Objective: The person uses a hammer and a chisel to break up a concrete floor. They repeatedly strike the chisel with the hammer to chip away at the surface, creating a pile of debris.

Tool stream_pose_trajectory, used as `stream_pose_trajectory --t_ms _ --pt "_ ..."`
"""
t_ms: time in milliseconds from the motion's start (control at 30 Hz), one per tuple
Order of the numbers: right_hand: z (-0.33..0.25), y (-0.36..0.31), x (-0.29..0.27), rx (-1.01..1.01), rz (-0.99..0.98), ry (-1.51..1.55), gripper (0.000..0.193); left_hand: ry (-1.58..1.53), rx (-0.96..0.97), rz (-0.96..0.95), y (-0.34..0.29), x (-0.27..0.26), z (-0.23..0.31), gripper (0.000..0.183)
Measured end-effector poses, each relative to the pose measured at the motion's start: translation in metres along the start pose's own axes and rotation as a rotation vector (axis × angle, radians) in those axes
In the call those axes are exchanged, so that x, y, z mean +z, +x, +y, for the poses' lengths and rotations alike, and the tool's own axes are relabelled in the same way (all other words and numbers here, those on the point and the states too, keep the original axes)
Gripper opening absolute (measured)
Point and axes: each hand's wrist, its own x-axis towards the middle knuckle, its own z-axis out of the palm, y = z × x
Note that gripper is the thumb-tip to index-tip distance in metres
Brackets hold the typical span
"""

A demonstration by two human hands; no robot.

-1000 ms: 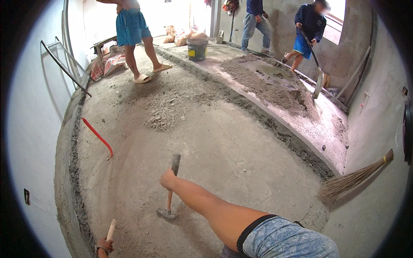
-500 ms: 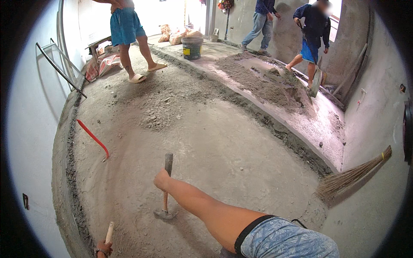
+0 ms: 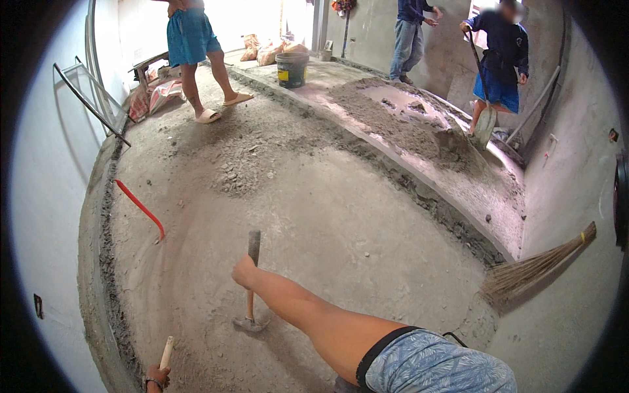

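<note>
In the middle of the lower floor, my right hand (image 3: pixel 244 272) is closed around the shaft of a hammer (image 3: pixel 254 245). Its dark grip points up, and its metal head is down at the dusty concrete floor (image 3: pixel 327 236). At the lower left edge, my left hand (image 3: pixel 158 375) grips a pale wooden handle (image 3: pixel 168 352); whatever is at its other end is out of sight. Beyond my hands, to the left, lies a red curved bar (image 3: pixel 139 208).
Rubble (image 3: pixel 242 171) lies ahead, and a low concrete curb (image 3: pixel 406 173) crosses diagonally. Past it, a person with a shovel (image 3: pixel 485 124) stands at wet mortar (image 3: pixel 419 128). A stick broom (image 3: pixel 537 265) leans right; a bucket (image 3: pixel 292 69) and a person in blue shorts (image 3: pixel 191 39) are farther back.
The person with the shovel has straightened, and the blade has shifted slightly toward the mortar. The person in jeans has stepped right. My hands and the hammer have hardly moved.
</note>
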Motion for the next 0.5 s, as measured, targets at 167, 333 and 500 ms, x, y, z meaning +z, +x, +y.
stream_pose_trajectory --t_ms 167,333,500 --pt "-0.001 0.006 0.007 -0.001 0.035 0.001 0.024 -0.076 0.03 -0.009 0.006 0.002 -0.006 0.034" --pt "0.0 0.004 0.005 0.006 -0.02 0.024 0.028 -0.062 -0.074 -0.029 0.016 0.002 -0.008 0.035" --pt "0.0 -0.003 -0.003 0.009 -0.059 -0.017 0.03 -0.036 -0.046 -0.027 0.017 0.002 -0.008 0.038"
